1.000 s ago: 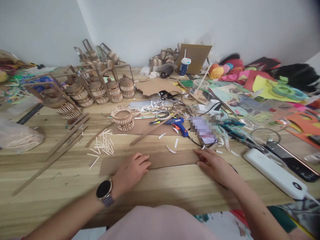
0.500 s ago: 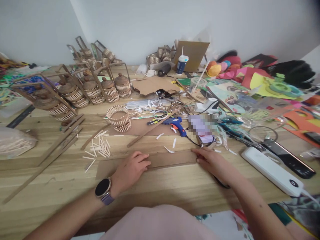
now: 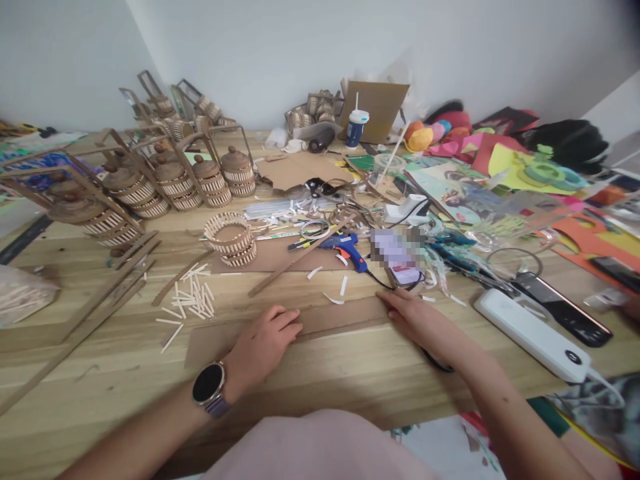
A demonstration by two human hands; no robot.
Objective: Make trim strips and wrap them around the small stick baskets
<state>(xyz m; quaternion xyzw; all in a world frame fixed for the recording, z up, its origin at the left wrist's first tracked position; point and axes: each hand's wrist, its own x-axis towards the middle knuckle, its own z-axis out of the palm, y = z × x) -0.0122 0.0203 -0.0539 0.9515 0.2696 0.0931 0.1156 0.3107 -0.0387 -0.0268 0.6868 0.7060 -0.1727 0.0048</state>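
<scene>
A narrow strip of brown cardboard lies across the table in front of me. My left hand, with a watch on its wrist, rests flat on the strip left of its middle, fingers stretched out. At the right end, the fingers of my right hand close on the strip's edges; their undersides are hidden. Beyond the strip lies a blue hot glue gun. A round basket covered in small sticks stands past my left hand, with a pile of loose short sticks nearer to me.
Several lidded baskets with tall handles stand at the back left. Long cardboard strips lie on the left. A phone, a white power bank and a lidded cup are about. Coloured paper heaps at the right.
The whole view has shifted slightly, with the table's things sitting a little further left. Both hands keep their places on the cardboard strip.
</scene>
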